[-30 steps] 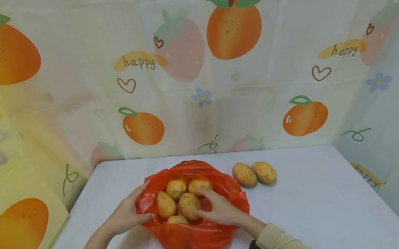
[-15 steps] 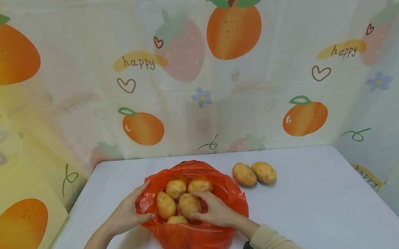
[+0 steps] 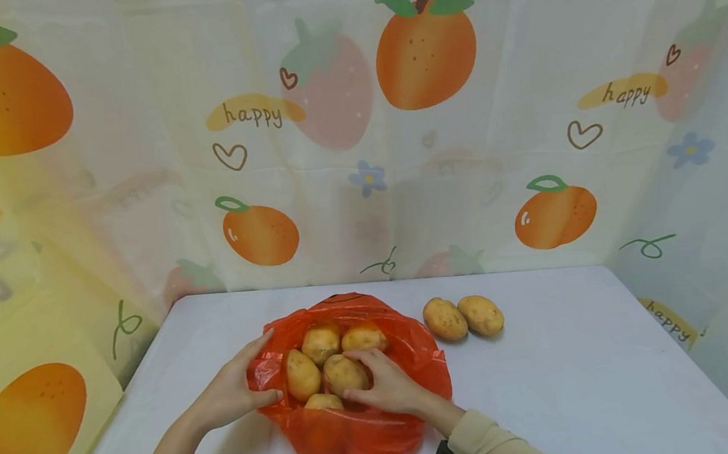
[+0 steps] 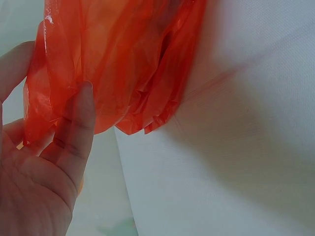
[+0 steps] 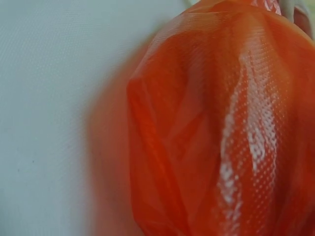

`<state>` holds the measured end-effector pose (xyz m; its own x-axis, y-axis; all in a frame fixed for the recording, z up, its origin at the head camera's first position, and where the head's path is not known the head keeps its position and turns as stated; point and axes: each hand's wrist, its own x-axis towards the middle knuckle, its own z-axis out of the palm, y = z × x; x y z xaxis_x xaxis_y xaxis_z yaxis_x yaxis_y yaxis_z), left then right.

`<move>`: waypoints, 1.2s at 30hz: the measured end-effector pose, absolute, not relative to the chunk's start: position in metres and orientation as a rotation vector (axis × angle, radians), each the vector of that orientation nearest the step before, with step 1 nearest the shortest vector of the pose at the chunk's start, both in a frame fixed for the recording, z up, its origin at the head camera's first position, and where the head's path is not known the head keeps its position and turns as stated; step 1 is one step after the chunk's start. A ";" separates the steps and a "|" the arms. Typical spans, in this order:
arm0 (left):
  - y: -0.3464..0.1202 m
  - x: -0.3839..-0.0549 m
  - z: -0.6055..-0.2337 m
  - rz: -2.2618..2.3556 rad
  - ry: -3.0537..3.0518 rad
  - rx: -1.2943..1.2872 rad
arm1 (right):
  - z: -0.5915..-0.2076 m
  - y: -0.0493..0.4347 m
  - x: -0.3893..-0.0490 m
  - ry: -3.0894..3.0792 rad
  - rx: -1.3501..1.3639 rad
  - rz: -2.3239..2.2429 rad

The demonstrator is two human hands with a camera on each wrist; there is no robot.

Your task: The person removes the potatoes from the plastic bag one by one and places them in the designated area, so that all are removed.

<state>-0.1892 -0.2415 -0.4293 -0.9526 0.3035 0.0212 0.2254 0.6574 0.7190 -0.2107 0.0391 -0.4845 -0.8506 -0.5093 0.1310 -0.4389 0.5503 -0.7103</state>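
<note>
A red plastic bag stands with its mouth spread on the white table, several potatoes showing inside. On the bag's left side, my left hand holds the rim; in the left wrist view the fingers and thumb lie about the thin plastic. My right hand reaches into the mouth from the right. Its thumb and fingers grip the front middle potato, which sits among the others. Red plastic fills most of the right wrist view and hides nearly all of that hand.
Two potatoes lie side by side on the white table, behind and right of the bag. A fruit-print curtain hangs along the table's far edge and both sides.
My right hand has shifted slightly left and closed round the front middle potato, which moved a little left. The left hand keeps its place at the bag's rim.
</note>
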 end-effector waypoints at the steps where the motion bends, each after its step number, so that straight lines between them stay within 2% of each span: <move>1: -0.242 -0.189 -0.429 1.172 2.776 0.453 | -0.484 0.039 -0.210 2.692 -0.826 -1.192; 18: -0.241 -0.188 -0.427 1.153 2.786 0.467 | -0.480 0.045 -0.211 2.661 -0.767 -1.263; 36: -0.241 -0.189 -0.425 1.163 2.763 0.447 | -0.451 0.059 -0.207 2.608 -0.783 -1.272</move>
<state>-0.1887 -0.2410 -0.4247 -0.9505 0.3104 0.0127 0.2260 0.6629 0.7138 -0.2070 0.0586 -0.4507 -0.8555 -0.5077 0.1020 -0.3929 0.5080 -0.7666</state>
